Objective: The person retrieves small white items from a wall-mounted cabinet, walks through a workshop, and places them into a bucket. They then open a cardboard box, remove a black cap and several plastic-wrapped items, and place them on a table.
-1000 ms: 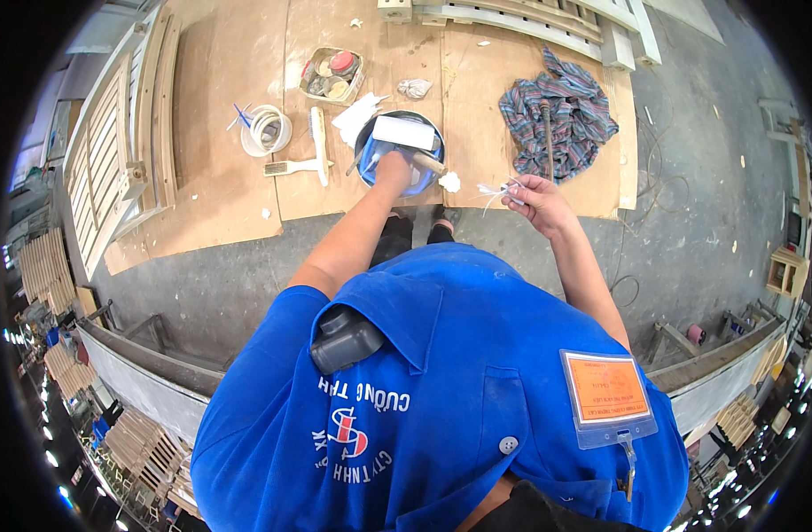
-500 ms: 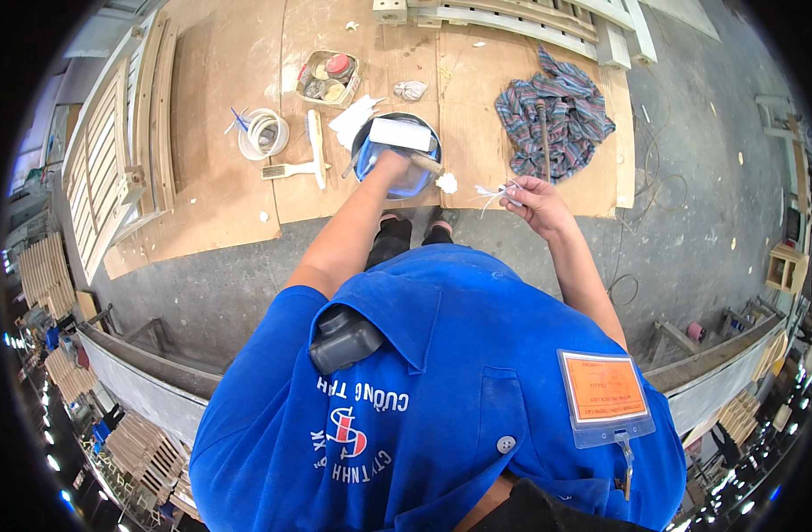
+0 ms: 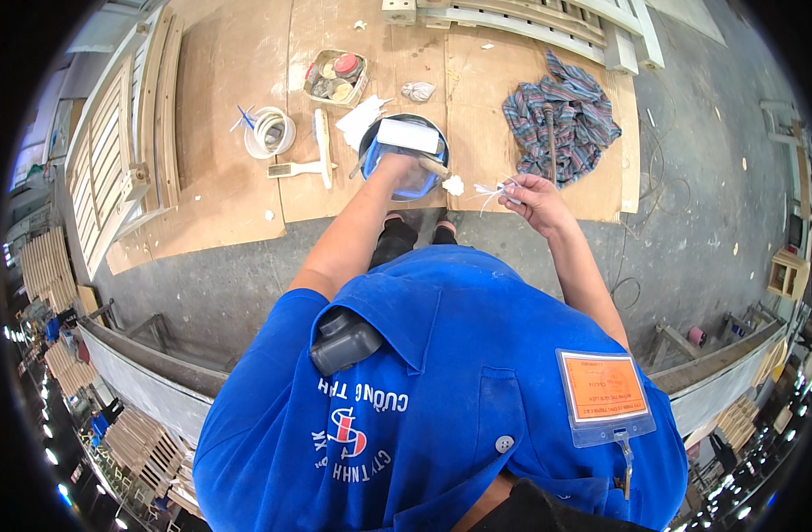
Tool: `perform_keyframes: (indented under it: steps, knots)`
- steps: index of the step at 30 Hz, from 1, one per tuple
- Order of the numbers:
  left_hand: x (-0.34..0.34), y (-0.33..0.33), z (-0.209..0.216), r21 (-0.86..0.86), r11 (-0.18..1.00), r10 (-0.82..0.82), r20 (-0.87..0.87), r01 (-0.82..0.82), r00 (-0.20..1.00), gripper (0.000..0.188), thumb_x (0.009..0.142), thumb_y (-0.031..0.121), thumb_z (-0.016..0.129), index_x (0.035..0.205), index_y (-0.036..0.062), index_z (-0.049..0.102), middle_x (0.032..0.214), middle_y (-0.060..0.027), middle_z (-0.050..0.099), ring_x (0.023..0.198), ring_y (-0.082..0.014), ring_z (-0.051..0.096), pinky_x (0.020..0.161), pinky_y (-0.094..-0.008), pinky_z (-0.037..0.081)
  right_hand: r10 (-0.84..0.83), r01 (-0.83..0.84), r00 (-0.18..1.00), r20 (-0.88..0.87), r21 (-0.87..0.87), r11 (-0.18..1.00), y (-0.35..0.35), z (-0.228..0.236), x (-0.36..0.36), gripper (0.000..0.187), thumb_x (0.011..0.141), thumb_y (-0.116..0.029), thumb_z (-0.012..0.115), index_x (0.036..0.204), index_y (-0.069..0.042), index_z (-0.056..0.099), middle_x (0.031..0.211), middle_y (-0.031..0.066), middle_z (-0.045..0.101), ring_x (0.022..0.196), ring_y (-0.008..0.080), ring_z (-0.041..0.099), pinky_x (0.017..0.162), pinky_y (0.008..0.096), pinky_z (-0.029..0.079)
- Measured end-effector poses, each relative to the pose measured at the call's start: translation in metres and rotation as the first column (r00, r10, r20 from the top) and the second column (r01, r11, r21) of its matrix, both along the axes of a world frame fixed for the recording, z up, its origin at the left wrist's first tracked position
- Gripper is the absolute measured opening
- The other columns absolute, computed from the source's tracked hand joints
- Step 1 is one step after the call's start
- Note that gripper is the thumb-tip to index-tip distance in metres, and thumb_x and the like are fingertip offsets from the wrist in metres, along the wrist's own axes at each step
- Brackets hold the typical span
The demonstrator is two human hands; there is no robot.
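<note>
My left hand [image 3: 394, 166] reaches down into a round bucket [image 3: 414, 192] with a blue inside; its fingers are hidden there. A white rectangular block [image 3: 408, 136] lies across the bucket's far side, just beyond that hand. A wooden handle [image 3: 433, 167] sticks out over the right rim. Off to the right, my right hand [image 3: 539, 204] is raised with its fingertips pinched on a small bunch of thin white strips [image 3: 488, 191]. Between the bucket and this hand lies a crumpled white scrap [image 3: 454, 185].
Cardboard [image 3: 229, 213] covers the floor. Left of the bucket are a brush [image 3: 295, 168], a white tub [image 3: 270, 133] and a basket of jars [image 3: 336, 78]. A striped cloth [image 3: 583, 115] lies right, with a stick on it. Slatted wooden frames [image 3: 105, 168] stand left.
The view has shifted slightly, so the floor things sit a little further right. Both hands keep nearly the same place and hold.
</note>
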State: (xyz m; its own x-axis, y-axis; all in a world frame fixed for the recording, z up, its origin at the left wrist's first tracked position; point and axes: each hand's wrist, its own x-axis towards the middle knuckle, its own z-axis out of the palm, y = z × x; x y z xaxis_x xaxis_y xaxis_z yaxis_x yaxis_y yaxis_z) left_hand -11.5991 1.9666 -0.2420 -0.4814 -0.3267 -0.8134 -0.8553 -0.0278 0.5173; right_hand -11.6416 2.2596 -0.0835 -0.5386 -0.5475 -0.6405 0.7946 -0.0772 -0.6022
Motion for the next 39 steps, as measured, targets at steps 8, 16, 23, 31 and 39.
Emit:
perform_keyframes:
  steps: [8,16,23,31,39]
  knots:
    - [0.006,-0.007,0.045,-0.471,0.693,-0.562,0.12,0.545,0.818,0.034,0.066,0.02,0.069,0.089,-0.0034,0.064,0.096,-0.0239,0.061,0.091,-0.0325,0.06,0.079,-0.0382,0.048,0.01,-0.01,1.0,0.014,0.002,1.0,-0.015,0.0,0.0,0.016,0.08,0.0,0.06,0.094,0.006,0.055,0.086,0.0123,0.062,0.077,0.0207,0.064,0.066,0.0246,0.056]
    - [0.036,-0.074,0.091,-0.005,0.969,-0.242,-0.189,0.246,0.952,0.023,0.072,0.009,0.065,0.093,-0.0007,0.062,0.071,-0.0074,0.06,0.06,-0.0118,0.058,0.053,-0.0237,0.047,0.02,-0.02,1.0,0.001,0.046,0.999,-0.032,-0.001,0.001,0.015,0.081,-0.001,0.059,0.094,0.005,0.055,0.088,0.0116,0.061,0.078,0.02,0.064,0.068,0.0246,0.055]
    - [-0.008,-0.176,0.087,-0.211,0.97,0.029,-0.397,-0.122,0.917,0.022,0.073,0.001,0.061,0.094,-0.0058,0.061,0.072,-0.0117,0.062,0.056,-0.015,0.059,0.052,-0.0261,0.048,0.046,-0.047,0.999,0.013,0.088,0.995,-0.057,-0.004,0.003,0.018,0.08,-0.001,0.06,0.095,0.007,0.054,0.091,0.0136,0.06,0.08,0.0224,0.064,0.072,0.0268,0.055]
    - [-0.065,-0.207,0.081,-0.759,0.65,-0.282,-0.294,-0.044,0.913,0.036,0.072,0.023,0.064,0.103,0.0048,0.062,0.094,-0.0119,0.065,0.086,-0.0222,0.062,0.077,-0.0323,0.047,0.073,-0.067,0.997,-0.034,0.151,0.986,-0.118,-0.03,0.018,0.021,0.079,-0.003,0.062,0.096,0.008,0.054,0.092,0.0136,0.06,0.082,0.0228,0.063,0.074,0.0266,0.053]
    - [0.033,-0.142,0.116,-0.43,0.863,-0.456,-0.432,0.267,0.778,0.031,0.077,0.016,0.064,0.103,0.0002,0.06,0.087,-0.0101,0.064,0.076,-0.017,0.06,0.069,-0.0287,0.048,-0.187,0.191,0.981,-0.046,0.129,0.973,-0.181,-0.086,0.046,0.02,0.078,0.0,0.062,0.094,0.007,0.053,0.088,0.0141,0.06,0.081,0.0217,0.062,0.071,0.0269,0.052]
